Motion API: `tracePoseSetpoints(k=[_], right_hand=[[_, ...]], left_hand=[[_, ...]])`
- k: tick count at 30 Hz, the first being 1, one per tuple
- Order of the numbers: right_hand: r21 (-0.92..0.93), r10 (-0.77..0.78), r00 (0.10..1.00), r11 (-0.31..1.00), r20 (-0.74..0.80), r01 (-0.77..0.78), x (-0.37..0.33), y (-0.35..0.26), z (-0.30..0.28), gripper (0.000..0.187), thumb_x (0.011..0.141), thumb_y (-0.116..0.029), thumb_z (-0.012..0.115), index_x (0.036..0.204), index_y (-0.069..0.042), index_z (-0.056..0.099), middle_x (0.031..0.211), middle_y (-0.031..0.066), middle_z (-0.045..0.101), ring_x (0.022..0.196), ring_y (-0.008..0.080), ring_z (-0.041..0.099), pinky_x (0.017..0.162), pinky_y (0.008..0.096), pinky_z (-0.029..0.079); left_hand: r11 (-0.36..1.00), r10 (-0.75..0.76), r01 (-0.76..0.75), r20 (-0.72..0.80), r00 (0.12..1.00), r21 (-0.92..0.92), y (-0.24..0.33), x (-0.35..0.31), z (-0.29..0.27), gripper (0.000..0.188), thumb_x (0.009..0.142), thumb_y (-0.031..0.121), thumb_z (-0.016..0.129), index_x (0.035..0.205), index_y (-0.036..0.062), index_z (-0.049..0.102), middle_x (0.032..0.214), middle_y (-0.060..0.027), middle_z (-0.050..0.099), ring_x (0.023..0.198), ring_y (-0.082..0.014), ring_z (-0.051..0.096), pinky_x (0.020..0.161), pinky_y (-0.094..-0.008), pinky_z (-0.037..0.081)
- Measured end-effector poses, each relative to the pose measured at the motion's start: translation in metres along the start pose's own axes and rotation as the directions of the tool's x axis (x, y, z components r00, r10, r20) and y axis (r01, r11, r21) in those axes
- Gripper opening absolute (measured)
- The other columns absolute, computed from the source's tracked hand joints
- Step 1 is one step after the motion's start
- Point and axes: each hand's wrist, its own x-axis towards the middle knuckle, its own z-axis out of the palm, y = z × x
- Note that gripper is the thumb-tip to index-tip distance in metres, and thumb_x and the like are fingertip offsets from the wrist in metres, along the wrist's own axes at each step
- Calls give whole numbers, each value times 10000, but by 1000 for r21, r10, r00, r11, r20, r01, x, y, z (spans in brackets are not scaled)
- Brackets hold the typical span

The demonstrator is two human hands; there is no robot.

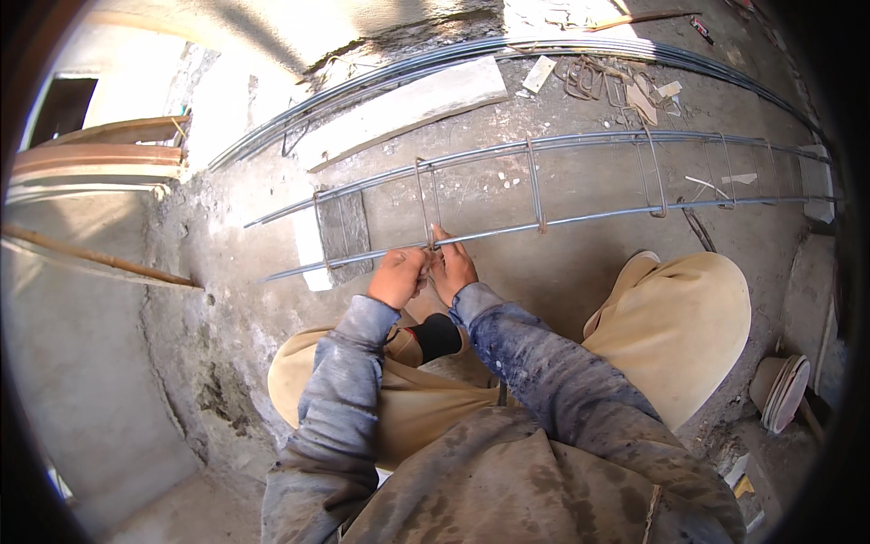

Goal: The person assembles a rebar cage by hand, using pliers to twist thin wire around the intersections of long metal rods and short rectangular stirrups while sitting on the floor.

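A long rebar cage lies crosswise before me, its steel bars joined by several bent stirrups [534, 186]. Both hands meet at its near steel bar [498, 232], where one stirrup [421, 204] crosses it. My left hand [399, 277] is closed just below the bar, the fingers bunched; whatever they pinch is hidden. My right hand [453, 268] is beside it, fingers closed around the bar at the crossing, with the index finger reaching over the top. Under the cage's left end lies a grey block [343, 231] with a pale side.
Beyond the cage lie a white board [408, 111] and a bundle of long steel bars [408, 68]. Loose bent stirrups [587, 80] sit among debris at the far side. Stacked buckets [785, 392] stand at right. A wooden pole [104, 259] slants at left.
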Motion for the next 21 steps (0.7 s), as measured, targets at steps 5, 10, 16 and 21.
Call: tracePoseSetpoints(k=[5,10,16,21], right_hand=[[-76,-112,990,992,-87,105,-1,2,5,428,847,-79,546,1263,-39,452,1090,210,565,977,375,548,859,397,443],[-135,-153,979,982,-133,135,0,5,5,250,854,-190,581,1033,-18,552,1003,194,581,945,373,534,809,431,438],[-149,-68,997,987,-40,61,5,2,-2,240,854,-208,581,994,-14,556,985,198,584,934,369,545,799,432,446],[-118,-104,993,987,57,110,6,3,-10,268,866,-204,563,1030,7,542,967,219,587,930,384,557,793,419,453]], left_hand=[[813,292,-307,109,950,495,-22,5,-15,253,894,181,481,702,22,526,547,-26,481,489,-122,457,473,-275,369],[491,407,-328,121,905,807,-34,6,-29,214,883,196,525,763,26,577,634,-141,576,557,-274,573,557,-358,448],[290,603,-190,-24,798,938,-60,25,-21,148,865,231,552,868,102,624,784,-163,627,681,-371,598,590,-451,474],[256,644,-163,-42,764,953,-69,29,-20,146,858,220,555,941,124,628,811,-153,635,693,-361,609,600,-450,491]])
